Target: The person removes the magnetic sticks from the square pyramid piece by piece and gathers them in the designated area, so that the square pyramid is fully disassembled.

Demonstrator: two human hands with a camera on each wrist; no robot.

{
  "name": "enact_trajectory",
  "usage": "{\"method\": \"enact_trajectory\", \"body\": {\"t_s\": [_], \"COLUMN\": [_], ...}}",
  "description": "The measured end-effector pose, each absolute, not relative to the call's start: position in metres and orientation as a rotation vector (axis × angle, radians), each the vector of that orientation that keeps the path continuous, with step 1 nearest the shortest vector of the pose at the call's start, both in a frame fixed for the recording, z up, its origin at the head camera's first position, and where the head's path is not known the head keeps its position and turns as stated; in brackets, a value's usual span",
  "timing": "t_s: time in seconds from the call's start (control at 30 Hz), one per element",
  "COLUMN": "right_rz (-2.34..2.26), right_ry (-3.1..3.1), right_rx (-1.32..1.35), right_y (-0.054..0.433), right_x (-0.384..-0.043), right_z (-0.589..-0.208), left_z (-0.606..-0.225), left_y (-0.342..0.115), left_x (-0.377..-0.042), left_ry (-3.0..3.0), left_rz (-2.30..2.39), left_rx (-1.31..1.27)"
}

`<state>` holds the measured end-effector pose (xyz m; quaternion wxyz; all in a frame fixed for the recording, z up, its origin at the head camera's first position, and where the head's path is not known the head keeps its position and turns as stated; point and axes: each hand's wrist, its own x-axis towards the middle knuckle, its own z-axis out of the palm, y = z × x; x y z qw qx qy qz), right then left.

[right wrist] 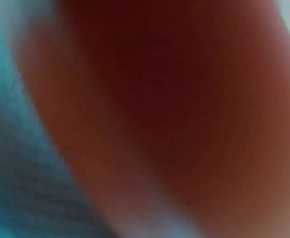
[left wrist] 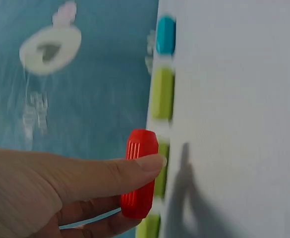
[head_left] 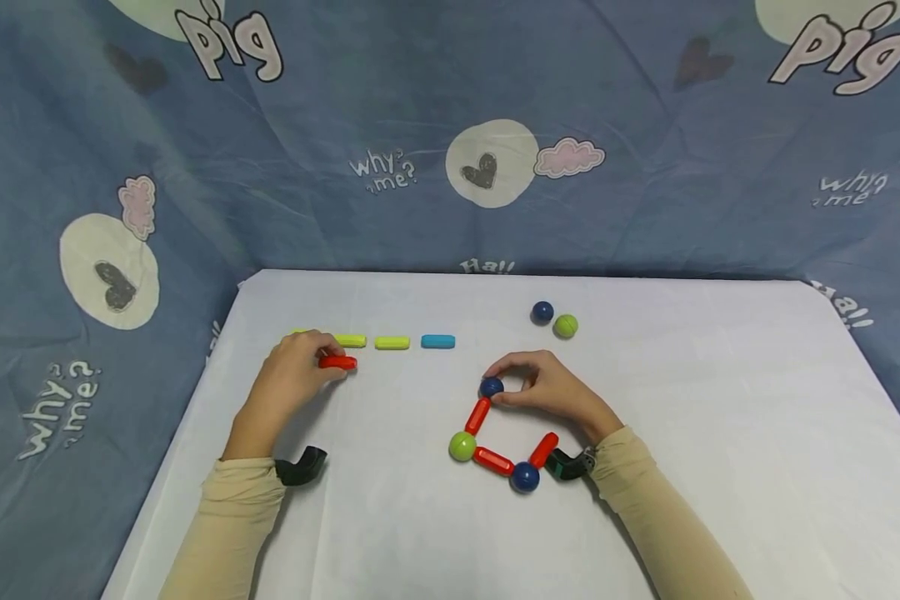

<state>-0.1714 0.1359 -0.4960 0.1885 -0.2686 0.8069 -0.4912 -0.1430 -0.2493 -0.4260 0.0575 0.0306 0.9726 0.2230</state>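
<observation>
While the left hand (head_left: 292,371) is pinching a red rod (head_left: 337,362), apparently above the white desk (head_left: 720,367), the right hand (head_left: 551,392) is narrowly gripping a dark blue ball (head_left: 491,387) at the far end of a bent chain (head_left: 493,461), and I am thinking the trouble may be starting there: any twist or tug could be pulling that ball off the upper red rod (head_left: 477,416), or swinging the whole chain round its green ball (head_left: 462,447). At the other end, a second dark blue ball (head_left: 524,477) is meeting a free-ended red rod (head_left: 543,450), and a black wrist camera (head_left: 568,465) is sitting right beside that rod, so a dip of the forearm (head_left: 645,500) could be knocking it askew; whether the two are touching I cannot tell. Over on the left, the held rod is hovering close to a row of yellow-green rods (head_left: 392,342), so a careless sweep could be scattering them, along with the blue rod (head_left: 438,342) ending the row. Farther back, a loose dark blue ball (head_left: 542,313) and a loose green ball (head_left: 566,326) are lying close together, probably prone to rolling if anything is brushing them, while a patterned cloth (head_left: 330,225) is hanging behind the desk
</observation>
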Motion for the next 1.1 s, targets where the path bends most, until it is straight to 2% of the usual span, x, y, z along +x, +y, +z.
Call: {"method": "enact_trajectory", "body": {"t_s": [0.3,1.1], "right_rz": [-1.397,-1.386], "right_ry": [2.263,2.257], "right_rx": [-0.754,-0.746], "right_y": [0.136,0.135], "right_x": [-0.170,-0.171], "right_z": [-0.498,-0.497], "left_z": [-0.437,-0.436], "left_y": [-0.291,-0.296], "left_x": [-0.144,-0.143], "left_ry": [2.891,2.891], "left_rz": [0.711,0.693], "left_rx": [-0.109,-0.113]}}
